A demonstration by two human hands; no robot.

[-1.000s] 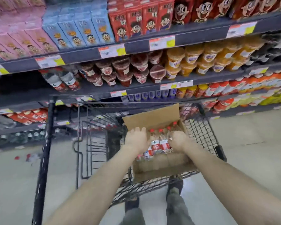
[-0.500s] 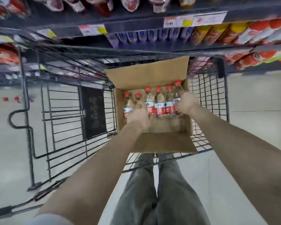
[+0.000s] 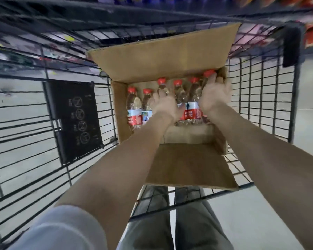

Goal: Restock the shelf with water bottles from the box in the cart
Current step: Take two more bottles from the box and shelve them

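Fingers of both hands spread loose over red-capped bottles [image 3: 134, 109] at far wall of box [image 3: 188, 165] in cart [image 3: 260, 98]; left hand [image 3: 163, 105], right hand [image 3: 214, 94], grip unclear.

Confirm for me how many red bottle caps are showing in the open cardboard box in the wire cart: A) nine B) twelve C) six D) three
C: six clear plastic water bottles with red caps show along the far wall of the brown cardboard box, the rightmost partly behind the right hand.
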